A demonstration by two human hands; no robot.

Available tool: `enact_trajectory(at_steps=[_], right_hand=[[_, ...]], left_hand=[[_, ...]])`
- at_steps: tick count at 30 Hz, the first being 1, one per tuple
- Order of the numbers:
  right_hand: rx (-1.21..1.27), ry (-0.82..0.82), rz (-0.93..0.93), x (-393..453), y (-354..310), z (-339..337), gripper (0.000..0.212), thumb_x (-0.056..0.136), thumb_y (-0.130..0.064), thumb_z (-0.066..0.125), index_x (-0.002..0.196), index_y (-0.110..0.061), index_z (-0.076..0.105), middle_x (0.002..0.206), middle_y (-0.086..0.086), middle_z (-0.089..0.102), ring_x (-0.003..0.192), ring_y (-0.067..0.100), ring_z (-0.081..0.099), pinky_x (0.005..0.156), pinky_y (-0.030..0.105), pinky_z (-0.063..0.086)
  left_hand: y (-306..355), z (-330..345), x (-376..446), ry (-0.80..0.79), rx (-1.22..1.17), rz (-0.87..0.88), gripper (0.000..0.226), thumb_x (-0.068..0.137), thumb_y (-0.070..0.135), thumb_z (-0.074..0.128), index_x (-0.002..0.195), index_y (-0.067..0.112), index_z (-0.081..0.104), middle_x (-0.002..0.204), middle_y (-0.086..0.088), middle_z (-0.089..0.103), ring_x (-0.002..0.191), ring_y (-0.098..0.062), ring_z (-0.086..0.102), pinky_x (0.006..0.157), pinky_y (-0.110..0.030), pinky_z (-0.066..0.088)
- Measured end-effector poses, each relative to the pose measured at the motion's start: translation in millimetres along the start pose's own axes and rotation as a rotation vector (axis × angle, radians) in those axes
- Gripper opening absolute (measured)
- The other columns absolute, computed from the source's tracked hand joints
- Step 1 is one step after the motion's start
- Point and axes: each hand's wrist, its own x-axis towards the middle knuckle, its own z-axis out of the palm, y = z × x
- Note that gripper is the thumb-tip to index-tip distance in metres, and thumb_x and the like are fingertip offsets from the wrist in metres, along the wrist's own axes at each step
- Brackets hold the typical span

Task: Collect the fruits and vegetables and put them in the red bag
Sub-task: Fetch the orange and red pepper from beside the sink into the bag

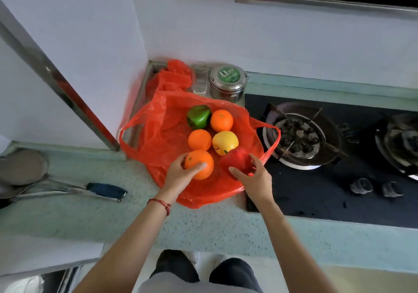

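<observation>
**A:** Head view, item one?

**B:** Red plastic bag [158, 138], thin film, spread flat on the speckled counter [113, 220] beside the gas hob [316, 179]. One handle loop lies left, the other drapes toward the burner [296, 141].

**A:** Produce?

**B:** All lying on top of the spread bag, none enclosed: green bell pepper [198, 116], far orange [221, 120], middle orange [200, 139], yellow apple [225, 143], near orange [200, 164], red bell pepper [236, 162].

**A:** Hands?

**B:** Left hand [181, 175] curls round the near orange, thumb on its front. Right hand [253, 179] has thumb and fingers wrapped about the red bell pepper.

**A:** Handling notes?

**B:** Judged: the oranges are firm, round and prone to roll, so cup them from the sides. The peppers look glossy and probably light; grip them across the shoulders. The bag is limp and slippery and holds no shape, so lift it by both handle loops.

**A:** Other entries?

**B:** Steel tin with green lid [228, 82], clear glass [199, 80], blue-handled utensil [106, 189].
</observation>
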Motion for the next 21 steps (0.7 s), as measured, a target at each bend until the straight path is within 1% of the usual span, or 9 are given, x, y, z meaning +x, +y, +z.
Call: enact_trajectory(at_steps=[2, 4, 5, 7, 10, 13, 15, 17, 21], right_hand=[[-0.067, -0.003, -0.022, 4.4, 0.1, 5.3, 0.08, 0.07, -0.04, 0.077, 0.137, -0.02, 0.039, 0.133, 0.004, 0.051, 0.115, 0.017, 0.05, 0.092, 0.029, 0.046], [-0.131, -0.02, -0.05, 10.0, -0.2, 9.6, 0.082, 0.07, -0.042, 0.077, 0.138, -0.02, 0.037, 0.136, 0.005, 0.049, 0.12, 0.021, 0.049, 0.099, 0.038, 0.046], [-0.161, -0.028, -0.058, 13.1, -0.1, 11.3, 0.083, 0.07, -0.043, 0.076, 0.139, -0.019, 0.036, 0.137, 0.006, 0.048, 0.121, 0.021, 0.048, 0.1, 0.039, 0.045], [-0.203, -0.049, -0.058, 19.3, 0.6, 13.6, 0.083, 0.071, -0.044, 0.075, 0.14, -0.019, 0.034, 0.138, 0.006, 0.046, 0.123, 0.021, 0.046, 0.101, 0.037, 0.044], [-0.226, -0.072, -0.047, 25.6, 2.7, 15.9, 0.084, 0.072, -0.044, 0.074, 0.141, -0.019, 0.032, 0.14, 0.006, 0.044, 0.126, 0.021, 0.043, 0.1, 0.031, 0.04], [-0.225, -0.077, -0.022, 32.1, 6.3, 18.0, 0.084, 0.073, -0.045, 0.073, 0.141, -0.019, 0.031, 0.142, 0.006, 0.042, 0.127, 0.021, 0.042, 0.1, 0.031, 0.039], [-0.232, -0.077, -0.015, 35.6, 7.3, 19.3, 0.084, 0.074, -0.045, 0.072, 0.141, -0.019, 0.03, 0.143, 0.006, 0.041, 0.128, 0.021, 0.041, 0.1, 0.03, 0.038], [-0.24, -0.082, -0.008, 38.8, 8.1, 20.3, 0.083, 0.075, -0.045, 0.071, 0.142, -0.018, 0.03, 0.143, 0.006, 0.04, 0.129, 0.021, 0.04, 0.1, 0.029, 0.037], [-0.238, -0.092, 0.008, 42.1, 9.3, 23.4, 0.084, 0.075, -0.046, 0.07, 0.142, -0.019, 0.028, 0.144, 0.007, 0.039, 0.129, 0.022, 0.041, 0.102, 0.034, 0.038]], left_hand=[[-0.3, 1.4, 11.5, 0.004, 0.072, 0.007, 0.083, 0.041, 0.061, 0.069, 0.113, 0.02, 0.057, 0.111, -0.005, 0.063, 0.1, -0.02, 0.06, 0.088, -0.042, 0.05], [-0.6, 3.0, 21.4, 0.006, 0.133, 0.008, 0.091, 0.041, 0.063, 0.067, 0.119, 0.017, 0.055, 0.115, -0.006, 0.062, 0.104, -0.02, 0.059, 0.092, -0.042, 0.049], [-1.1, 4.3, 26.1, -0.001, 0.16, 0.005, 0.092, 0.041, 0.064, 0.066, 0.12, 0.017, 0.054, 0.117, -0.006, 0.062, 0.105, -0.02, 0.058, 0.093, -0.042, 0.048], [-0.8, 8.1, 32.6, -0.011, 0.2, -0.001, 0.094, 0.041, 0.065, 0.065, 0.122, 0.017, 0.053, 0.119, -0.007, 0.061, 0.108, -0.021, 0.057, 0.094, -0.041, 0.047], [-2.5, 13.3, 38.2, -0.003, 0.243, -0.007, 0.088, 0.048, 0.058, 0.069, 0.123, 0.015, 0.052, 0.122, -0.009, 0.06, 0.111, -0.023, 0.055, 0.092, -0.036, 0.045], [-4.9, 16.8, 45.1, 0.009, 0.25, -0.009, 0.084, 0.054, 0.056, 0.071, 0.124, 0.015, 0.051, 0.123, -0.009, 0.06, 0.112, -0.024, 0.055, 0.091, -0.034, 0.044], [-6.1, 18.7, 48.6, 0.005, 0.249, -0.007, 0.072, 0.065, 0.046, 0.076, 0.125, 0.015, 0.05, 0.123, -0.009, 0.059, 0.113, -0.024, 0.054, 0.09, -0.032, 0.043], [-8.8, 20.0, 53.3, 0.016, 0.249, -0.002, 0.064, 0.071, 0.037, 0.075, 0.126, 0.015, 0.05, 0.124, -0.009, 0.059, 0.113, -0.024, 0.054, 0.089, -0.03, 0.041], [-8.6, 20.0, 55.7, 0.016, 0.23, 0.01, 0.068, 0.067, 0.043, 0.075, 0.125, 0.016, 0.051, 0.123, -0.007, 0.06, 0.113, -0.021, 0.054, 0.088, -0.027, 0.039]])
